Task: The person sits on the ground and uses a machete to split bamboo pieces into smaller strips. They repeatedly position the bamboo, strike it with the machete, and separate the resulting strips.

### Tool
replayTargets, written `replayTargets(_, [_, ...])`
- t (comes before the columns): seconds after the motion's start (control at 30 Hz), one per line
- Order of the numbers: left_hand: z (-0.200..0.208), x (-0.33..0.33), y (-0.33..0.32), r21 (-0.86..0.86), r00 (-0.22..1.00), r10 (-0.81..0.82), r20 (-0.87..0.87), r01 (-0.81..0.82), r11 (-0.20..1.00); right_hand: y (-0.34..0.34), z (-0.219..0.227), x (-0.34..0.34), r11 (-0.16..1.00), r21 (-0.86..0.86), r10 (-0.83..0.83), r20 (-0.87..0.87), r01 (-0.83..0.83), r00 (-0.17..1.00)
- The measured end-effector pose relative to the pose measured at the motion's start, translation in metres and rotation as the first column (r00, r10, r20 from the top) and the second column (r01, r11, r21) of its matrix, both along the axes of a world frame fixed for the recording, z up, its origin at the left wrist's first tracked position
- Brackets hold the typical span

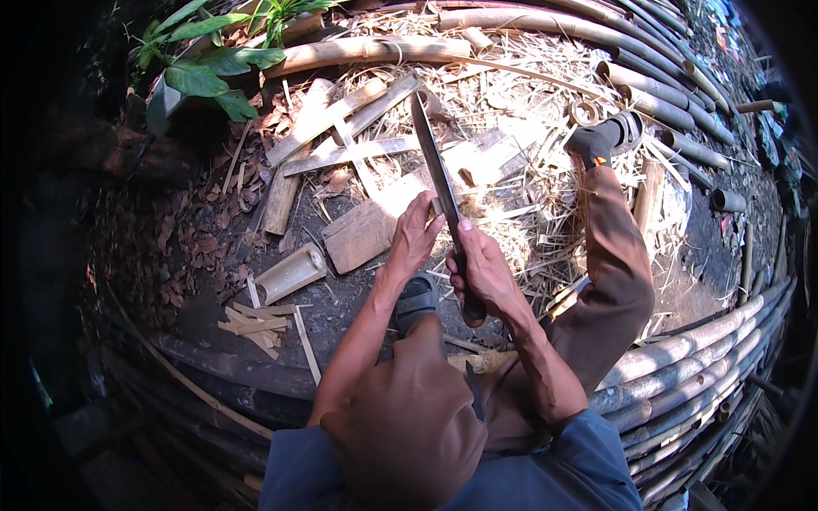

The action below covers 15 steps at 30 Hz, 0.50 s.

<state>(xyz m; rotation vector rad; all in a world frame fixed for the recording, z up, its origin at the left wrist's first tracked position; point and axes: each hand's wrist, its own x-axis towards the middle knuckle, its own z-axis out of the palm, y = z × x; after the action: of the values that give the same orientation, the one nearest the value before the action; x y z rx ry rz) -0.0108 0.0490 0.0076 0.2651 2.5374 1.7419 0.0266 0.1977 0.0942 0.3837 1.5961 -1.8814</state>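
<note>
My right hand (484,264) is closed around the dark handle of a machete (437,163). Its long blade points up and away, leaning slightly left. My left hand (415,230) pinches a small pale piece (437,206) beside the blade, close to the handle end. The piece looks like cut bamboo, and the fingers hide most of it. Beyond my hands, a thick wooden board (362,234) lies on the ground, brightly sunlit at its far part.
A short bamboo section (291,274) and a pile of thin slats (256,325) lie at left. Split lengths (328,123) and pale shavings (532,85) spread ahead. Long bamboo poles (699,358) are stacked at right, with more poles (673,85) far right. Leaves (204,72) hang far left.
</note>
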Motion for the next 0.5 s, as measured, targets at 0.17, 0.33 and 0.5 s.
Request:
replayTargets(0.17, [0.003,-0.003,0.001,0.032,0.999,-0.018,-0.037,0.019,0.999,-0.001,-0.002,0.002,0.999,0.043,0.003,-0.128,0.002,0.992])
replayTargets(0.33, [0.006,-0.001,0.000,0.002,0.998,0.030,-0.048,-0.030,1.000,-0.007,0.003,0.006,0.996,0.088,0.033,-0.317,-0.005,0.948])
replayTargets(0.5, [-0.006,-0.008,-0.005,-0.015,0.989,0.022,-0.147,-0.025,1.000,-0.017,-0.012,0.002,0.984,0.175,0.047,-0.469,0.040,0.882])
